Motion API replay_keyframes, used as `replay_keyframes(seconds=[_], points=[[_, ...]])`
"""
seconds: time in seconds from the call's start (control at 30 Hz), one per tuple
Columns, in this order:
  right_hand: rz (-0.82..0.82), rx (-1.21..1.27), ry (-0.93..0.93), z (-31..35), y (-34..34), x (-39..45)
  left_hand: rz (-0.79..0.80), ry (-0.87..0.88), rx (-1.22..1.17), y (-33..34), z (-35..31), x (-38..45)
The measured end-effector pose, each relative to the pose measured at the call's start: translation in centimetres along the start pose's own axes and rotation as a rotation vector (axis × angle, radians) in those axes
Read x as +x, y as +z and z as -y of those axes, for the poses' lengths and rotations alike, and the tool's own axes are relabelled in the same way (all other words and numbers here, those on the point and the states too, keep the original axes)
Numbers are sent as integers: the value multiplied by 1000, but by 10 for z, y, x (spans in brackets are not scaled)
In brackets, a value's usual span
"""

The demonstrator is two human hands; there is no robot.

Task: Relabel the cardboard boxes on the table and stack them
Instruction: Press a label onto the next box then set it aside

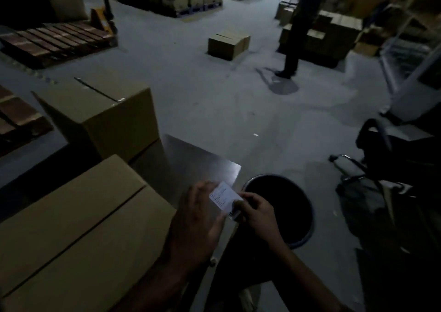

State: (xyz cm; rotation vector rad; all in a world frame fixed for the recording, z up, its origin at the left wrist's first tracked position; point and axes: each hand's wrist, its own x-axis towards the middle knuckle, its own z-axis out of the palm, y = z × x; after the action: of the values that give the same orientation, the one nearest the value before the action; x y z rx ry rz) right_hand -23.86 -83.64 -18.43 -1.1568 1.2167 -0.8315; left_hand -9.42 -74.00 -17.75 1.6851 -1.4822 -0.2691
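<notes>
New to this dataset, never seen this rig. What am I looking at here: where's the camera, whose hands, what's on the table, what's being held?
There is no robot: a person works with bare hands, and the single picture comes from a wide-angle camera on their head, looking forward and down.

Both hands hold one small white label over the table's edge: the left hand from the left, the right hand pinching its lower right corner.

On the metal table sits a closed cardboard box nearest the camera; a second box stands behind it. A dark round bin stands on the floor beside the table. The scene is a dim warehouse, with another person's legs in the background.
</notes>
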Motion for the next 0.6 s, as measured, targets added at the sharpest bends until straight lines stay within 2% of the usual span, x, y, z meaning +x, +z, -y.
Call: replay_keyframes(seconds=[0.13, 0.3, 0.37, 0.43, 0.6], points=[[-129, -83, 81, -21, -65, 30, 169, -28, -59, 78, -13, 18], [-239, -188, 232, -52, -147, 79, 352, -247, -66, 166, 1, 47], [-246, -245, 259, -66, -174, 95, 374, -327, -82, 190, 13, 53], [-223, -351, 243, -77, -195, 109, 353, -395, -84, 205, 20, 58], [-5, -738, 131, -99, -223, 144, 312, -502, -34, 220, 16, 61]])
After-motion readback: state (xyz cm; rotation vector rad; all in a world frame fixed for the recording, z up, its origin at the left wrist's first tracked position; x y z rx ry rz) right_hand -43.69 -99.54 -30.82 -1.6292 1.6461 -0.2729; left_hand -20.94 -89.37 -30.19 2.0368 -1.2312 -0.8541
